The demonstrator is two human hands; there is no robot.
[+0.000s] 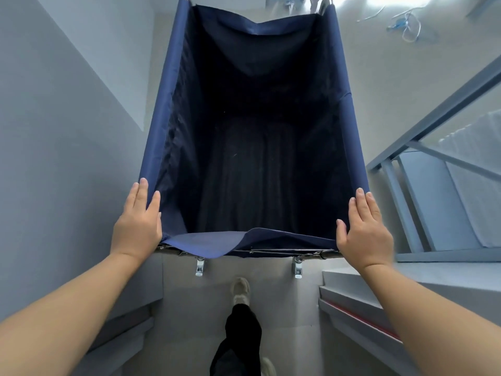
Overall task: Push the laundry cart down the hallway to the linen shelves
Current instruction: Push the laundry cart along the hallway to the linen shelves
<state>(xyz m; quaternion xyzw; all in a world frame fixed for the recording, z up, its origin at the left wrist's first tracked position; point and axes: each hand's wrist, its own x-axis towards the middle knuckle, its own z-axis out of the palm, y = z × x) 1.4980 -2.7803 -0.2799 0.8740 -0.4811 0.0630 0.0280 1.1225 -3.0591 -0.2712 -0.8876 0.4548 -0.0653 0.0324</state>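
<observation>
Left hand (137, 221) and right hand (363, 226) press flat, fingers straight, on the near corners of the blue laundry cart (168, 118), standing mid-hallway with a linen-stacked shelf frame (423, 128) just to its right, so the push looks nearly finished.

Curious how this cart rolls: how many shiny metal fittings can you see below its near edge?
2: one metal fitting nearer the left hand, another nearer the right hand. The blue bag may hide others farther on.
</observation>
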